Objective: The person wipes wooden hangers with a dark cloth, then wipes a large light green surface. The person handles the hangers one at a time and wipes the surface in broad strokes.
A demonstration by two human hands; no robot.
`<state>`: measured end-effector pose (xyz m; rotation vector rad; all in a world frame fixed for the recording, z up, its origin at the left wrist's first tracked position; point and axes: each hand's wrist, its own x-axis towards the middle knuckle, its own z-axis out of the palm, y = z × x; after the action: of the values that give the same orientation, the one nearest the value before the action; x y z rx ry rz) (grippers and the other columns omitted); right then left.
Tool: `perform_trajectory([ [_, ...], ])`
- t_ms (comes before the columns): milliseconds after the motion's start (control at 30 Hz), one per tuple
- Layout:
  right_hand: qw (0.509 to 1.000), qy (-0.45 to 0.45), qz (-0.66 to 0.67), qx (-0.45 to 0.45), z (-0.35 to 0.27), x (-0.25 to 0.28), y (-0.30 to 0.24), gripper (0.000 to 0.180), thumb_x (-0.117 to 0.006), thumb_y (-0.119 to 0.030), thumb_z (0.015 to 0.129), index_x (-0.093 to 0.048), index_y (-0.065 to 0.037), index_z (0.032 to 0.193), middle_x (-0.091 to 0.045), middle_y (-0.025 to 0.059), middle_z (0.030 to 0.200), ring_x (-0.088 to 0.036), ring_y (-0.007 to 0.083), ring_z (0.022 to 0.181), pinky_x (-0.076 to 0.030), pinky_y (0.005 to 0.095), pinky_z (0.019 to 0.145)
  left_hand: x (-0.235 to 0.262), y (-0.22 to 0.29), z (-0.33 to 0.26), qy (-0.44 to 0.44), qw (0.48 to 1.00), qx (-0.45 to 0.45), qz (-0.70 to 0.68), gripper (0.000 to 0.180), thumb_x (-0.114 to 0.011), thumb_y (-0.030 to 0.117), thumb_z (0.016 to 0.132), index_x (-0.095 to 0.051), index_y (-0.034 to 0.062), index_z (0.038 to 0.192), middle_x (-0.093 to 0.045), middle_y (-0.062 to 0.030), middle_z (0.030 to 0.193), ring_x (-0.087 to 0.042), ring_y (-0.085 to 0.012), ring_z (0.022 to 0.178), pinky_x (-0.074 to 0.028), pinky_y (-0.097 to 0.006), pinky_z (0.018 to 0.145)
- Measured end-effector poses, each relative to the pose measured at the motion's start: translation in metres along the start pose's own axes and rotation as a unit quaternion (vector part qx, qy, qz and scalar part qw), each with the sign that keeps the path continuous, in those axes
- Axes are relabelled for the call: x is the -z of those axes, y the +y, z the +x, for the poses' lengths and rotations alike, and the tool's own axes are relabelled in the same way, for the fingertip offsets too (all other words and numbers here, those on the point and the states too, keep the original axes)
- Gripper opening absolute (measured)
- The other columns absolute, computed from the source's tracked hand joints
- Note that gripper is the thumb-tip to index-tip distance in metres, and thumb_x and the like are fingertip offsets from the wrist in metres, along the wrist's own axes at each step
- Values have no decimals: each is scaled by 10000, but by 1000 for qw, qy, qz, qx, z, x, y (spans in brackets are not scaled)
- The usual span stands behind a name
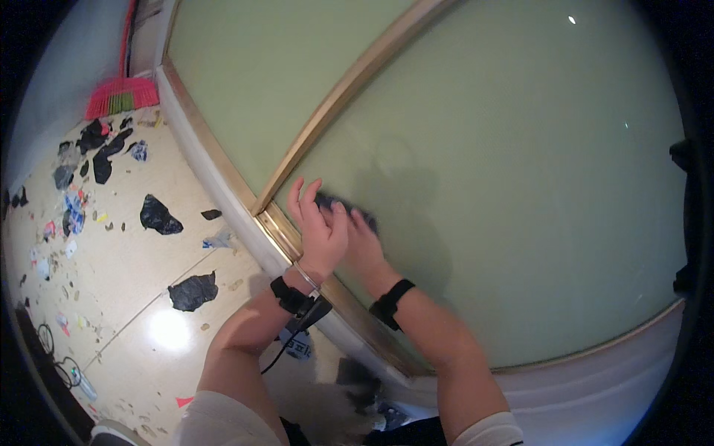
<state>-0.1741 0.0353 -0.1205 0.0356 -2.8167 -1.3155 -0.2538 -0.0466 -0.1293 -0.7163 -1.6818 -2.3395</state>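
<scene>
A dark, flat piece that looks like a cloth or pad (367,216) lies against the pale green frosted panel (520,186). My right hand (363,249) presses on it, its fingers partly hidden behind my left hand. In front, my left hand (324,236) overlaps the right, with its fingers apart and curved and nothing visible in them. It is close to the gold-coloured frame corner (280,232), where the slanting wooden bar (327,111) meets the lower frame. The dark piece's exact kind cannot be made out.
Torn black plastic scraps (193,291) and coloured litter (74,208) lie scattered over the pale tiled floor (134,275). A red broom (123,97) stands at the far left. Black bands circle both wrists; a black cable (275,357) hangs by the left one.
</scene>
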Motion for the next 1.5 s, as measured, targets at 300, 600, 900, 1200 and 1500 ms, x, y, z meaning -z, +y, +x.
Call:
perform_trajectory([
  [300,971,111,5,-212,-12,121,126,496,-584,-241,781,-504,-174,1266,-351,23,1438,-307,267,1323,-270,529,1035,-17,14,-21,-54,996,-66,9,506,-561,69,813,-370,1,1277,-243,-241,1371,-271,-375,1264,-245,-452,1045],
  [600,974,47,-103,-195,-95,85,77,552,-608,-355,736,-493,-233,1261,-374,-10,1433,-326,245,1308,-292,458,984,-44,34,-56,-108,957,-269,-12,564,-590,136,744,-401,9,1261,-281,-247,1365,-274,-404,1271,-208,-501,1066],
  [900,968,137,105,-181,-207,88,72,275,-599,-188,723,-606,-155,996,-532,31,1263,-439,207,1207,-275,414,988,-59,54,-100,-300,906,-272,125,766,-686,504,695,-434,135,1317,-260,-310,1388,-202,-562,1270,-196,-648,974],
  [1200,931,238,112,-254,-213,108,90,160,-595,-124,714,-618,-145,871,-576,43,1180,-488,215,1139,-280,409,987,-75,69,3,-94,924,-258,267,513,-471,144,853,-393,57,1352,-189,-250,1477,-182,-470,1343,-190,-530,1076],
  [1500,879,369,143,-267,-182,107,98,210,-616,-194,745,-613,-159,952,-566,46,1191,-497,211,1126,-285,430,975,-98,127,-14,-161,883,-389,207,621,-611,514,722,-520,230,1267,-286,-196,1449,-232,-550,1264,-223,-625,978],
])
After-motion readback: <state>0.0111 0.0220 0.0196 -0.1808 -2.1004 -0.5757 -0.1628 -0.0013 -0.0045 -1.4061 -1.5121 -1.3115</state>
